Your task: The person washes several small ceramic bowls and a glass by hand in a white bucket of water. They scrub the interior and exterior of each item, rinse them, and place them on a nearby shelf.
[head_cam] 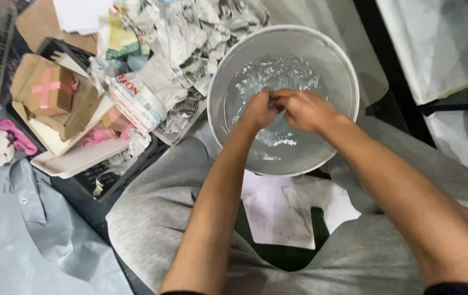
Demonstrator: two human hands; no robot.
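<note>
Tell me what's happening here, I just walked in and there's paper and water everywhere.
A seated person holds both hands together over a white bucket of clear water. The left hand and right hand meet fingertip to fingertip just above the surface, seemingly pinching something too small to make out. The bucket sits between the person's knees, which are in grey trousers. Crumpled newspaper is heaped left of the bucket, beside a brown cardboard box with pink tape. White paper sheets lie in the person's lap.

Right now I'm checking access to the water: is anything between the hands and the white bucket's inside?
Nothing visible. The left hand and right hand meet over the water inside the open white bucket, with no lid or object across its mouth.
</note>
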